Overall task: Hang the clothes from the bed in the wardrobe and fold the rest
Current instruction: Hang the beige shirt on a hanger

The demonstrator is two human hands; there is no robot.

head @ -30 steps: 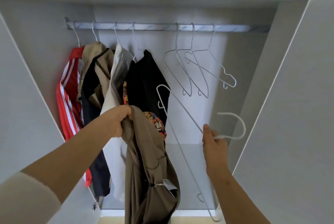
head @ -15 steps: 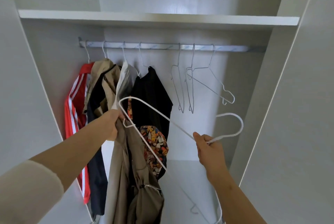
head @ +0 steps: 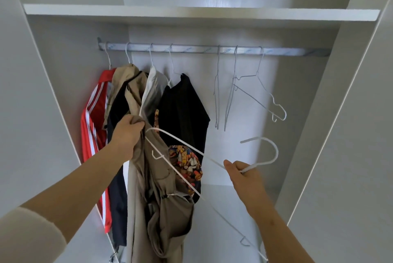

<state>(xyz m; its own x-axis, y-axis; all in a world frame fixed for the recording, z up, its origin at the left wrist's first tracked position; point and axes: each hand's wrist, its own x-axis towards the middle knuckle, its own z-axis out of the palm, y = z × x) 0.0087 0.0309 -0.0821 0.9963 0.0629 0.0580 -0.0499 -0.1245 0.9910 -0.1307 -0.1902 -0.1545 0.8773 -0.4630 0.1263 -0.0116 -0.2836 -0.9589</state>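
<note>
Open wardrobe (head: 63,92), rail (head: 212,49) under a shelf (head: 191,13). Far left on the rail: red garment with white stripes (head: 93,126), then a beige-and-dark jacket (head: 125,92), a white shirt (head: 154,88), a black top (head: 182,109) with a colourful print piece (head: 187,165) showing below it. Left hand (head: 127,133) is fisted around the top of a khaki garment (head: 157,199), which hangs down in front of the hung clothes, not on the rail. One tip of a white hanger (head: 176,139) sits right at that fist against the khaki fabric. Right hand (head: 244,174) pinches the hanger at its neck, hook curving up to the right; lower arm of the hanger runs down toward the bottom right. Right of the clothes, three empty wire hangers (head: 251,92) hang on the rail, bunched, one swung out sideways.
</note>
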